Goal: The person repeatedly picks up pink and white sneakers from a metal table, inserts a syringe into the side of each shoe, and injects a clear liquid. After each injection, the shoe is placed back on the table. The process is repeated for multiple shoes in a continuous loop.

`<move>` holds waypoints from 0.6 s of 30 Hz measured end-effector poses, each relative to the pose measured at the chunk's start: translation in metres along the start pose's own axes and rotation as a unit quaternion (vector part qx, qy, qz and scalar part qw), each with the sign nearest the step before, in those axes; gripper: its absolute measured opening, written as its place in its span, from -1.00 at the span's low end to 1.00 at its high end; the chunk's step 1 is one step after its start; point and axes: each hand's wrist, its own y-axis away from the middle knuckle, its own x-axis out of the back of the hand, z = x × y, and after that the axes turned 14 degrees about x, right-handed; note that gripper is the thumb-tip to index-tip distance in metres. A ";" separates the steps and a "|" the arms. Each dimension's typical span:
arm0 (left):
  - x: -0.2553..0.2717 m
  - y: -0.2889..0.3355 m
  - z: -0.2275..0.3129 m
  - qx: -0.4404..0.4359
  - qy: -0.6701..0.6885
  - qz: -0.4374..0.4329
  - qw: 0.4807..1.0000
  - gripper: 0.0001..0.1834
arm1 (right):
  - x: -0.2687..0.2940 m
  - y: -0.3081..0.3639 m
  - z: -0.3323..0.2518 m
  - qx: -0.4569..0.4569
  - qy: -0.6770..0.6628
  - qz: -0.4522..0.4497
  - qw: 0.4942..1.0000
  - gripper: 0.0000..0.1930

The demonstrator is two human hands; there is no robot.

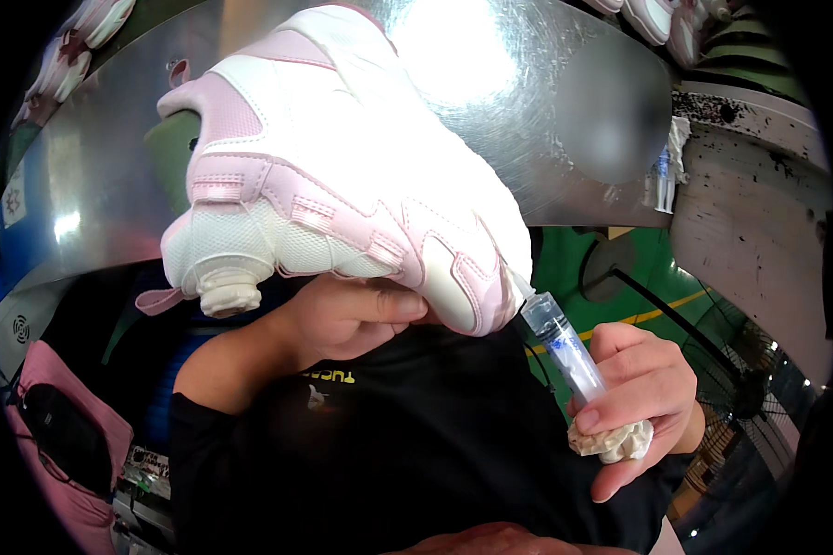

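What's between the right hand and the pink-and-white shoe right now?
In the head view, a clear syringe spans that gap, from the right hand to the shoe.

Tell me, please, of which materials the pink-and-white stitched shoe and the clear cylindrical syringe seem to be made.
Pink-and-white stitched shoe: probably matte synthetic leather with textile mesh; smooth panels border a fine grid weave. Clear cylindrical syringe: likely glossy plastic; it is see-through, with bright highlights.
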 end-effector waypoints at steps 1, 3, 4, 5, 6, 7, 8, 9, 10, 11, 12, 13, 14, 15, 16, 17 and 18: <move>0.001 -0.003 -0.001 -0.006 -0.010 -0.004 1.000 -0.49 | 0.001 0.000 -0.001 0.001 0.008 -0.006 1.000 -0.46; -0.005 -0.011 0.002 -0.019 -0.007 0.008 1.000 -0.58 | 0.002 0.002 -0.004 0.001 0.029 -0.010 1.000 -0.47; -0.008 -0.015 0.003 -0.026 -0.005 0.014 1.000 -0.63 | 0.003 0.003 -0.005 0.000 0.040 -0.012 0.999 -0.47; -0.009 -0.019 0.004 -0.034 -0.004 0.005 0.999 -0.63 | 0.003 0.002 -0.007 -0.001 0.050 -0.016 0.999 -0.47; -0.009 -0.022 0.004 -0.043 -0.002 -0.004 0.999 -0.64 | 0.004 0.002 -0.010 -0.007 0.060 -0.019 0.998 -0.48; -0.009 -0.025 0.004 -0.052 0.000 -0.013 0.999 -0.64 | 0.004 0.002 -0.012 -0.013 0.069 -0.021 0.997 -0.48; -0.008 -0.027 0.005 -0.054 -0.005 -0.018 0.998 -0.63 | 0.003 0.002 -0.015 -0.019 0.077 -0.021 0.997 -0.48; -0.007 -0.029 0.006 -0.057 -0.010 -0.023 0.998 -0.62 | 0.003 0.003 -0.017 -0.022 0.085 -0.023 0.996 -0.49; -0.007 -0.032 0.007 -0.058 -0.016 -0.026 0.998 -0.61 | 0.003 0.003 -0.019 -0.026 0.092 -0.025 0.995 -0.49; -0.006 -0.034 0.007 -0.057 -0.023 -0.029 0.998 -0.60 | 0.003 0.004 -0.020 -0.028 0.099 -0.025 0.994 -0.49; -0.007 -0.036 0.008 -0.058 -0.031 -0.032 0.997 -0.59 | 0.003 0.004 -0.021 -0.030 0.107 -0.023 0.994 -0.50; -0.007 -0.038 0.009 -0.059 -0.036 -0.033 0.997 -0.58 | 0.002 0.005 -0.023 -0.032 0.114 -0.020 0.993 -0.50; -0.006 -0.040 0.009 -0.059 -0.041 -0.037 0.997 -0.57 | 0.001 0.005 -0.024 -0.034 0.122 -0.017 0.992 -0.50; -0.006 -0.042 0.010 -0.060 -0.046 -0.038 0.996 -0.56 | 0.001 0.006 -0.025 -0.031 0.130 -0.017 0.991 -0.51; -0.007 -0.045 0.010 -0.060 -0.049 -0.041 0.996 -0.55 | 0.000 0.008 -0.024 -0.029 0.137 -0.017 0.990 -0.51; -0.006 -0.046 0.010 -0.059 -0.053 -0.041 0.996 -0.56 | -0.001 0.009 -0.024 -0.026 0.145 -0.018 0.989 -0.51; -0.006 -0.047 0.011 -0.058 -0.057 -0.041 0.996 -0.57 | -0.002 0.009 -0.024 -0.024 0.151 -0.017 0.988 -0.52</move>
